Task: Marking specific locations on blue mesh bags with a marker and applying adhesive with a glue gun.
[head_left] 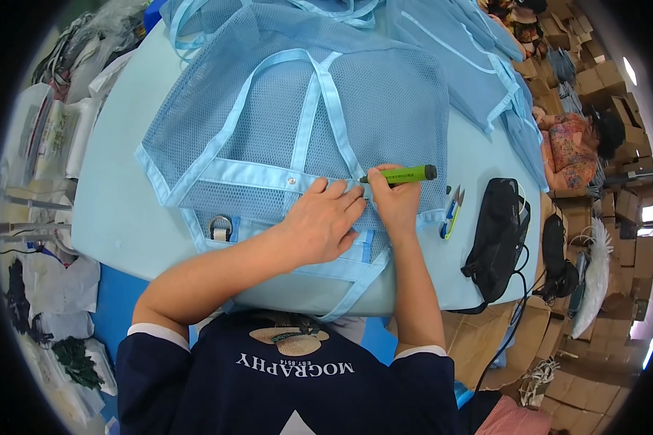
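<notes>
Pressing left hand (319, 225) flat, fingers spread, on the blue mesh bag (297, 123) lying on the worktop (116, 217). Gripping green marker (399, 175) in closed right hand (395, 199), tip touching the bag's satin band (254, 174). Marking apparently under way; snap (291, 180) already fitted. Snips (451, 212) lying just beside, unused.

A mesh bag (297, 123) lies on the table (116, 217), with snips (451, 212) and pouch (499, 235) to its right.
</notes>
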Demonstrator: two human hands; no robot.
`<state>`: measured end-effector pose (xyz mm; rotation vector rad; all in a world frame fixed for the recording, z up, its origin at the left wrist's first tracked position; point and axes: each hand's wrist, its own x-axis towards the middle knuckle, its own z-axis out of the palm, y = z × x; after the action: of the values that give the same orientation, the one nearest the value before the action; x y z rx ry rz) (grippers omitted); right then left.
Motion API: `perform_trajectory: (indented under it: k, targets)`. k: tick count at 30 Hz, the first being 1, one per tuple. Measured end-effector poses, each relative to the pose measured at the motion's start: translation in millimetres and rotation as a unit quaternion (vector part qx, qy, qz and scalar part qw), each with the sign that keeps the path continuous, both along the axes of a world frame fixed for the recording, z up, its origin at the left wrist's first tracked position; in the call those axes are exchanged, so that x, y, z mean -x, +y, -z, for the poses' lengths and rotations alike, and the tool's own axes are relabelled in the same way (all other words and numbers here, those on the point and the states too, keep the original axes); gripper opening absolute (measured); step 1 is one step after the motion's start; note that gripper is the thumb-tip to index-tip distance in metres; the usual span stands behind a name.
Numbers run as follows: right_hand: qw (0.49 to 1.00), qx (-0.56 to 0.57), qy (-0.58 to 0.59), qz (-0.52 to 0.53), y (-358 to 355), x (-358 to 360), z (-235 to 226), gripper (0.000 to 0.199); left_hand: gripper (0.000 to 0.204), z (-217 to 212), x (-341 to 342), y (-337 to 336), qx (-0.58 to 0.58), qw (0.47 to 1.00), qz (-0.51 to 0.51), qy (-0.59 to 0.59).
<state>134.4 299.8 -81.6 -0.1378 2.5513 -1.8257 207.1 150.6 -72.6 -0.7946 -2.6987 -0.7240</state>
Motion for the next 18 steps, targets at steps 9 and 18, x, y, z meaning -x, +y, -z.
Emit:
perform_trajectory:
  k: [9,18]
  targets:
    - [0.998,-0.016,0.059,0.005,-0.1,-0.7,6.7,0.013,0.05,-1.1,0.4,0.3,0.023,1.0,0.0,-0.018]
    - [0.998,-0.007,0.066,0.012,-2.1,-2.5,6.4,0.012,0.05,0.5,0.1,0.7,0.011,1.0,0.0,-0.003]
